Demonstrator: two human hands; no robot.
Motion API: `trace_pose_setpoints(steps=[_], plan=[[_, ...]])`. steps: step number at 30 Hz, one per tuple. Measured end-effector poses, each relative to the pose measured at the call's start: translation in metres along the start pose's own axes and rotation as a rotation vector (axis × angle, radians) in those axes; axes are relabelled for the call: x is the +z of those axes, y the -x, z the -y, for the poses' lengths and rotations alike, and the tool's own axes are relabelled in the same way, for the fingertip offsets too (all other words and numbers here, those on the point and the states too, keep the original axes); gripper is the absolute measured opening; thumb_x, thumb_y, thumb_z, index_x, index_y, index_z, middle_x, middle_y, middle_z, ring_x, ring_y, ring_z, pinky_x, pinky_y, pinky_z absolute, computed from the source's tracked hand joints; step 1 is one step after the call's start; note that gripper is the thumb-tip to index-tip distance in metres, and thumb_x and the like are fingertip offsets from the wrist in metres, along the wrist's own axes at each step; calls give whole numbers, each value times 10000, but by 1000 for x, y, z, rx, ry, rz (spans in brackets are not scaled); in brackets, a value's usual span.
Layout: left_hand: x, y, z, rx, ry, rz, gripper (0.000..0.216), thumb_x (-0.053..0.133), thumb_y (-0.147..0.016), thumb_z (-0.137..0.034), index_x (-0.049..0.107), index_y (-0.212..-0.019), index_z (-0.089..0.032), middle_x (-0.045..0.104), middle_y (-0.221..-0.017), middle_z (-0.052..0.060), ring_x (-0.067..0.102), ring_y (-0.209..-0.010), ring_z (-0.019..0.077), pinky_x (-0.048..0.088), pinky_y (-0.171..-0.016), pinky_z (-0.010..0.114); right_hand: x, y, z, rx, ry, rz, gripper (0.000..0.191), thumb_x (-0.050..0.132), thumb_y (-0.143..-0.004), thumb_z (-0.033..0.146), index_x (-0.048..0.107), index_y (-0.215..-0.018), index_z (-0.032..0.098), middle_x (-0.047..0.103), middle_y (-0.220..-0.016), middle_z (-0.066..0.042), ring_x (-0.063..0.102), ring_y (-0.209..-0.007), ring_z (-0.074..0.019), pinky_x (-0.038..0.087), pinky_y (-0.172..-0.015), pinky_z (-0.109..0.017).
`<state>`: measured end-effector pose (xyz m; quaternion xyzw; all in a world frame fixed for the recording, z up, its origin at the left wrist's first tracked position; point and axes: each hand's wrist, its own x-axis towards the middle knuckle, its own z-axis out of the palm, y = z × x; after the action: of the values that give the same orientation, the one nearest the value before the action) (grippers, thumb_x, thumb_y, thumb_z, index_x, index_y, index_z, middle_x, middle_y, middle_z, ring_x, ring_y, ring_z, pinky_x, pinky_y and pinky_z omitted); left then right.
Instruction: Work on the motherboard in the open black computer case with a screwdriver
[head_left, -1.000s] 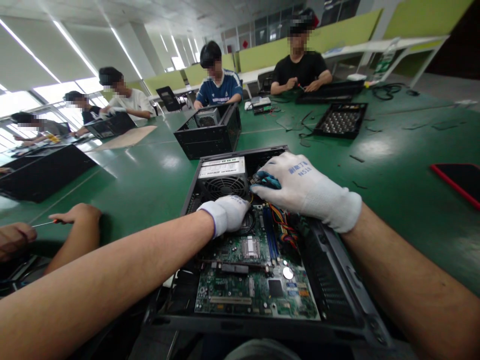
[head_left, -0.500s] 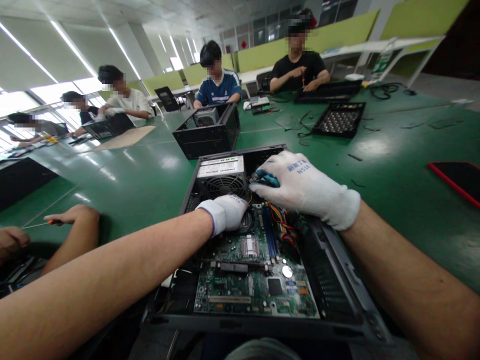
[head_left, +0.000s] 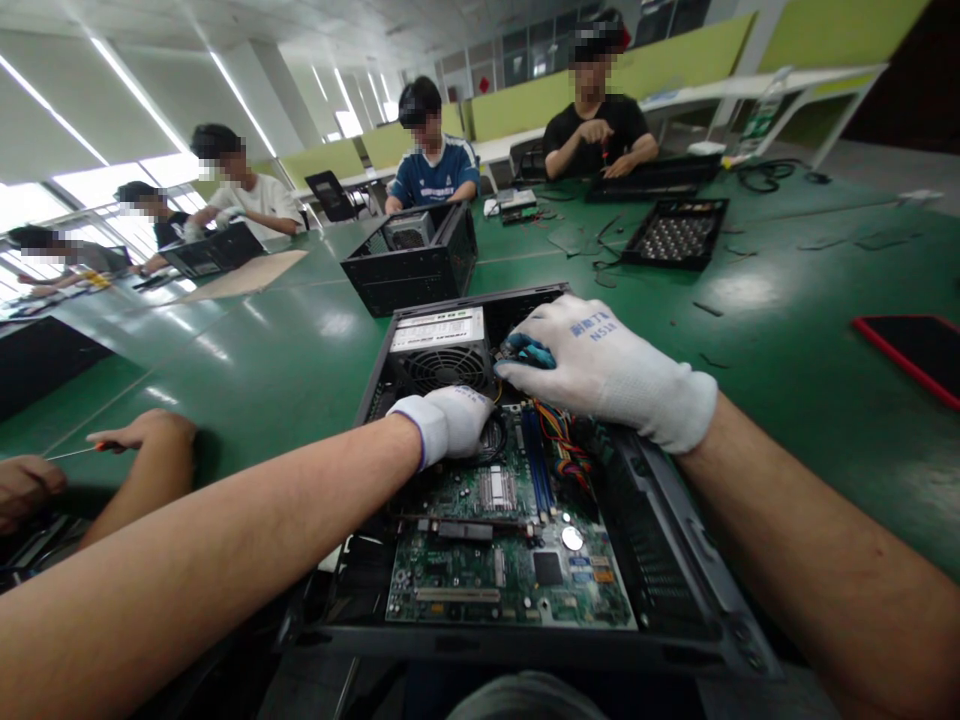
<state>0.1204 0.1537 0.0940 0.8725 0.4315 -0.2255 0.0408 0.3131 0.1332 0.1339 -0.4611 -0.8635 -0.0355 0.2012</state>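
Left hand (head_left: 450, 420), right hand (head_left: 607, 365), apparently curled.

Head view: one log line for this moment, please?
left hand: inside open computer case, by power supply | right hand: grips blue object | surface: green table

- The glove on the left grip (head_left: 450, 420) is showing white with a purple-edged cuff
- The glove on the right grip (head_left: 600, 365) is showing white with blue printing
- The tool handle (head_left: 529, 352) is showing teal and black
- The circuit board (head_left: 510, 570) is showing green
- The case (head_left: 675, 560) is showing black
- The cables (head_left: 559, 440) are showing red, yellow and orange
- The worktop (head_left: 262, 360) is gleaming green
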Motion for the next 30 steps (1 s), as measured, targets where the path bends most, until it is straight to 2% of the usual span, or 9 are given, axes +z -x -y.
trace_pose_setpoints(steps=[3,9,13,18,24,30], plan=[[-1,1,-1,-6,-5,2,572,735,-813,-342,622,-1329,-122,695,-1312,173,672,-1201,317,522,-1052,374,0,0,0,6,5,-4,436,536,-968,553,740,-1067,181,739,-1073,-117,622,-1046,-300,408,-913,-391],[0,0,0,-18,-6,-4,608,771,-781,-382,622,-1335,-180,707,-1301,133,669,-1209,293,510,-1062,341,0,-1,0,0,6,10,451,521,-975,548,731,-1103,170,732,-1100,-128,617,-1066,-298,391,-933,-394],[2,-3,1,-21,-27,21,683,803,-761,-380,596,-1365,-138,677,-1347,168,647,-1245,316,499,-1080,360,0,0,1,4,14,6,460,521,-975,553,728,-1117,167,729,-1118,-132,612,-1082,-305,383,-945,-404],[2,-5,0,-2,-40,55,573,772,-785,-388,655,-1287,-138,703,-1290,171,684,-1168,324,543,-1012,383,-1,0,1,13,10,11,465,528,-972,552,734,-1131,166,729,-1123,-135,612,-1069,-303,390,-934,-404],[-2,-4,-1,24,-42,73,572,776,-760,-395,671,-1258,-135,702,-1283,164,681,-1169,323,539,-1017,366,1,0,-2,5,-22,-3,462,556,-956,559,738,-1140,177,725,-1105,-127,611,-1057,-296,401,-935,-402],[-6,-3,4,22,0,71,708,813,-662,-421,647,-1272,-102,715,-1242,197,694,-1137,358,562,-980,389,-5,-1,1,28,-135,-63,380,587,-947,500,744,-1052,171,725,-1036,-113,622,-984,-265,441,-907,-380]])
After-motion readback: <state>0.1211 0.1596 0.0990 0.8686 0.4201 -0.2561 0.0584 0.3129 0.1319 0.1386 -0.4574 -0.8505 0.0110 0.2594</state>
